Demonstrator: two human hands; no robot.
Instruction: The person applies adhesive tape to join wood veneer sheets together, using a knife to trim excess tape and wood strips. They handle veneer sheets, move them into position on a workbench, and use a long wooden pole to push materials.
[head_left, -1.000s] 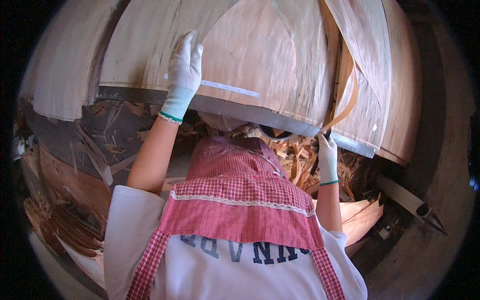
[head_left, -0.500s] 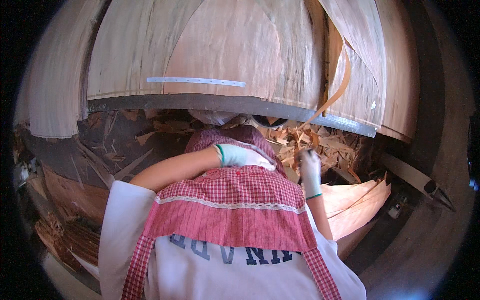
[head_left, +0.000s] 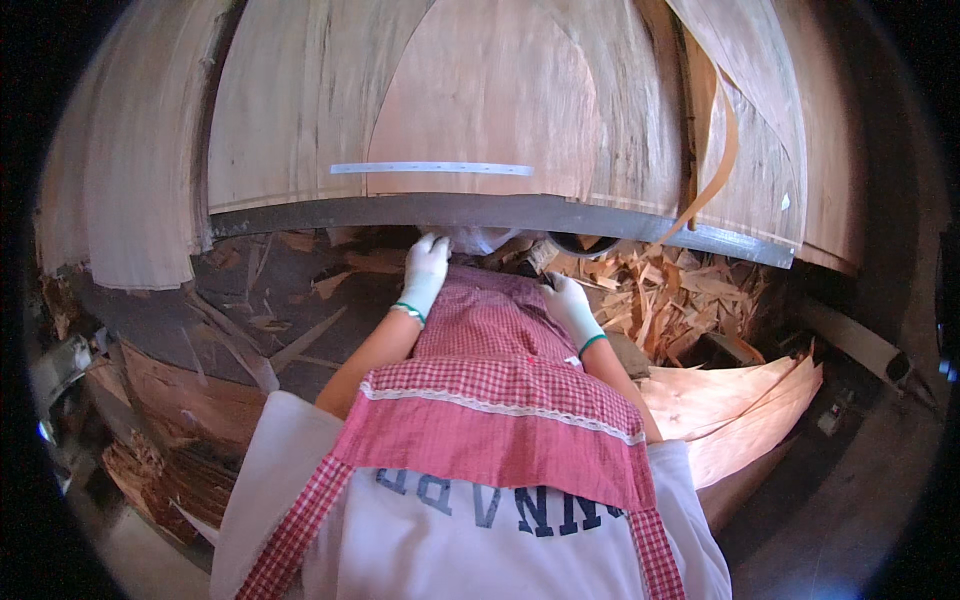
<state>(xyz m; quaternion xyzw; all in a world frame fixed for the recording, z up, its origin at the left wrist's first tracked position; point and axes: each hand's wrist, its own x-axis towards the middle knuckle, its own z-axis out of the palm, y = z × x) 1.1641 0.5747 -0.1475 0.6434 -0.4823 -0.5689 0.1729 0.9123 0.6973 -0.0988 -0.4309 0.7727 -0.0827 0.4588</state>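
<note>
Both my hands wear white gloves with green cuffs. My left hand [head_left: 426,272] is at the underside of the bench's front edge, fingers curled beside a clear plastic bag [head_left: 485,241]; what they grip is hidden. My right hand [head_left: 571,308] is closed over my lap, on a small dark object [head_left: 527,269] whose kind I cannot make out. Above them, wood veneer sheets [head_left: 480,100] cover the bench top. Across the middle sheet lies a pale strip [head_left: 430,169] with a row of small dots.
A dark metal edge [head_left: 400,211] bounds the bench. A curled veneer strip [head_left: 727,150] hangs over it at the right. Veneer scraps [head_left: 680,300] are heaped below, by a round dark container [head_left: 585,246]. Larger veneer sheets [head_left: 740,410] lie to the lower right.
My left hand has moved from my lap forward to beside the plastic bag. My right hand has come inward and forward from the right, with the dark object. The view has shifted slightly.
</note>
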